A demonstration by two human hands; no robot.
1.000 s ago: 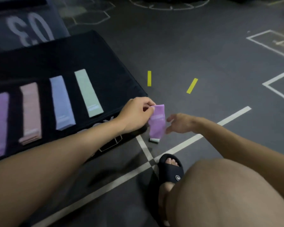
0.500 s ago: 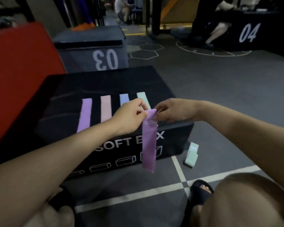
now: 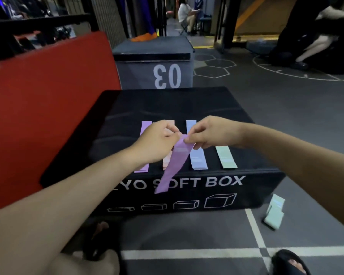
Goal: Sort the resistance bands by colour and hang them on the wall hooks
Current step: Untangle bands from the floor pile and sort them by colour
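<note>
Dim gym flooring with white painted lines (image 3: 187, 254) runs under a black plyo soft box (image 3: 187, 108), whose flat top serves as the sorting surface. Above its near half, the left hand (image 3: 157, 139) and the right hand (image 3: 213, 133) meet almost knuckle to knuckle, each pinching the top end of a purple resistance band (image 3: 176, 161) between thumb and curled fingers. From that shared pinch the band hangs down and slightly leftward toward the camera, its long axis close to vertical, its free end dangling in front of the box's printed face.

The move ahead turns on where this band lies relative to its colour match: the purple band on the box (image 3: 145, 126) sits just behind and below the left hand, so that hand is the nearer one for laying the piece down, probably lengthwise along the row. Beside it, going right, lie a pink band (image 3: 166, 161), a blue band (image 3: 197, 157) and a green band (image 3: 225, 157), all parallel, long axes running away from the viewer. A folded green band (image 3: 274, 213) lies on the floor off the box's right corner, well apart from both hands.

Both hands cover much of the purple and pink strips. No wall hooks can be made out anywhere. A red pad (image 3: 48, 96) stands at the left, and a numbered box (image 3: 157, 62) behind.
</note>
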